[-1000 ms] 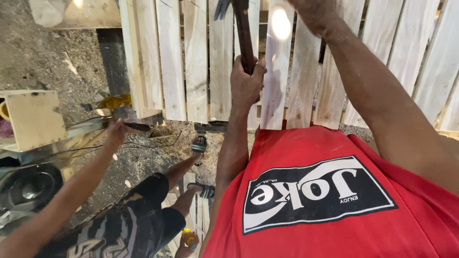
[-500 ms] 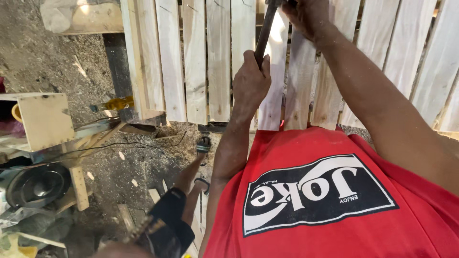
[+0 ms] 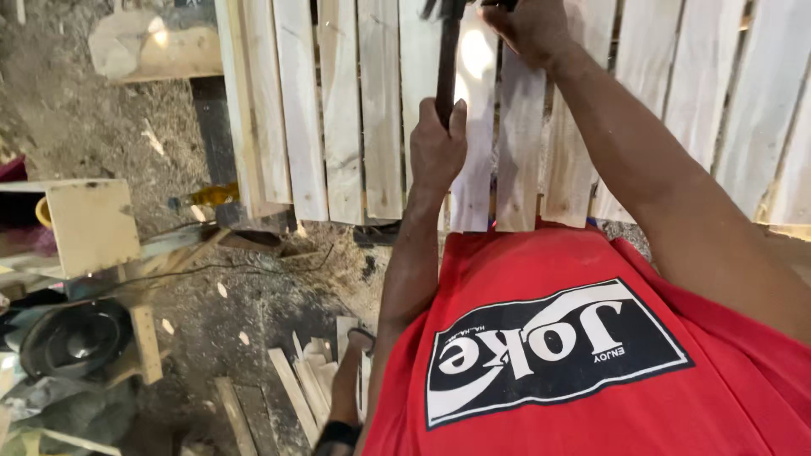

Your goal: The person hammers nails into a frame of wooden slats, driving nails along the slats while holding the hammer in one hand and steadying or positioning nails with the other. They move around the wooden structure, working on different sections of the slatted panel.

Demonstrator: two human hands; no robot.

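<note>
While I look down over my red shirt [image 3: 591, 397], my left hand [image 3: 437, 148] is wrapped tight round the lower end of a dark bar [image 3: 446, 63], thumb up along it, at about twelve o'clock from my chest. My right hand [image 3: 528, 29] sits higher, at one o'clock, closed on something at the top edge of view; whether that is the bar's upper end I cannot tell, since the frame cuts it off. The bar stands nearly upright against the slats [image 3: 372, 110], pale boards set side by side with narrow gaps, and its line runs just beside one such gap, which I judge is why I grip it in two places: low for steadying, high for leverage. The slats' lower ends stop just above my shirt. At nine o'clock a small plywood box [image 3: 89, 224] stands on a rough bench, with a black round pan [image 3: 74, 339] below it at eight. Offcuts [image 3: 296, 384] lie on the dirt floor [image 3: 84, 118] near my foot at seven, well apart from both hands. A thin black cable [image 3: 245, 268] trails across the ground between box and slats.
</note>
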